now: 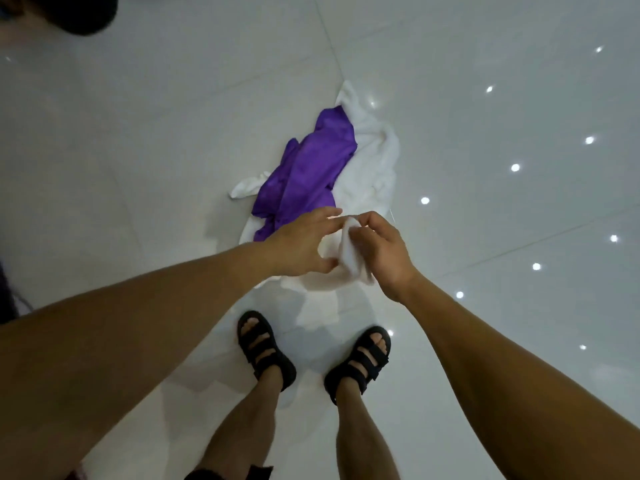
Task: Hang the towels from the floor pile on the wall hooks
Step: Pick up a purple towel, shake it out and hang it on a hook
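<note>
A fold of a white towel is held up over the near end of the pile, which lies on the glossy tiled floor just beyond the sandals. The fold is pinched by the right hand between thumb and curled fingers. The left hand is curved round the fold from the left, thumb touching the cloth; whether a firm grasp is made there cannot be told.

The rest of the towel is draped down to the floor near the feet, so it could be trodden on or dragged when it is lifted. A purple cloth lies across the middle of the pile, over the white fabric; if the held towel runs beneath it, the purple cloth could be pulled along or the pile scattered. Only a small fold is grasped, so the weight of the hanging cloth could draw it out of the fingers. The smooth tiles may also let loose cloth slide underfoot.

No basket, bin or other container is seen; the towels lie bare on the floor. The hooks are not in view.
</note>
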`<state>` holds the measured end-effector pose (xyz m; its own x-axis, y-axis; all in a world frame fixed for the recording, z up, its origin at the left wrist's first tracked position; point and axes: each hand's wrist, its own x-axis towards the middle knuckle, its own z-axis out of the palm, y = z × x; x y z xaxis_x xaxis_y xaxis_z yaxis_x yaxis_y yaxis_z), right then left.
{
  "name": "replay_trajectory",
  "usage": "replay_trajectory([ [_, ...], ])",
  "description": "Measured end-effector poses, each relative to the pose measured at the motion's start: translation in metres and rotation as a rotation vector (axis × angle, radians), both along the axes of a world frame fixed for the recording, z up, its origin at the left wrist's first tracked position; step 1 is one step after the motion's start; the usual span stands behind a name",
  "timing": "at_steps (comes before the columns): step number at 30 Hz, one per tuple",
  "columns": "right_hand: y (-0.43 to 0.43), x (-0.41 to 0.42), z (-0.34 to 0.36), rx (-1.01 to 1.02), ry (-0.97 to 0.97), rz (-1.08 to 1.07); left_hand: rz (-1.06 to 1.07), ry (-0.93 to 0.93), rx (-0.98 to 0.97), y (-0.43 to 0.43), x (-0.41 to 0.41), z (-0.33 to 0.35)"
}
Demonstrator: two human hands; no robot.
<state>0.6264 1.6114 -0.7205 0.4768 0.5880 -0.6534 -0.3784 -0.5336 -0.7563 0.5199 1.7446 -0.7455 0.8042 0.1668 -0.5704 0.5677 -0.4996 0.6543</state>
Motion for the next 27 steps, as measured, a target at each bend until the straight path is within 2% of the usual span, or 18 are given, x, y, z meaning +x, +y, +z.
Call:
replay_trajectory([
  [3, 0.017, 0.012, 0.079, 0.073, 0.012, 0.095, 0.104, -0.065, -0.132, 0.023, 0.004, 0.074],
  [5, 0.025, 0.024, 0.125, 0.055, -0.081, 0.162, 0.181, -0.117, -0.079, 0.040, 0.001, 0.117],
  [8, 0.037, 0.033, 0.193, 0.060, -0.219, 0.292, 0.365, -0.170, -0.122, 0.065, -0.009, 0.186],
  [9, 0.044, 0.032, 0.215, 0.075, -0.240, 0.334, 0.369, -0.187, -0.125, 0.071, -0.011, 0.205],
  [12, 0.072, 0.020, 0.278, 0.171, -0.200, 0.382, 0.203, -0.192, -0.115, 0.076, -0.012, 0.268],
  [15, 0.101, 0.011, 0.338, 0.219, -0.223, 0.350, 0.230, -0.178, -0.135, 0.081, -0.013, 0.314],
  [18, 0.121, 0.017, 0.386, 0.211, -0.420, 0.423, 0.343, -0.205, -0.070, 0.097, -0.022, 0.356],
  [21, 0.132, 0.016, 0.417, 0.002, -0.612, 0.768, 0.442, -0.239, -0.042, 0.117, -0.035, 0.398],
  [23, 0.141, 0.007, 0.428, -0.205, -0.837, 1.021, 0.502, -0.250, -0.085, 0.127, -0.043, 0.430],
  [25, 0.155, 0.002, 0.441, -0.240, -0.992, 0.987, 0.521, -0.265, -0.147, 0.132, -0.049, 0.459],
  [27, 0.169, 0.000, 0.462, -0.176, -1.040, 0.776, 0.551, -0.278, -0.226, 0.136, -0.055, 0.485],
])
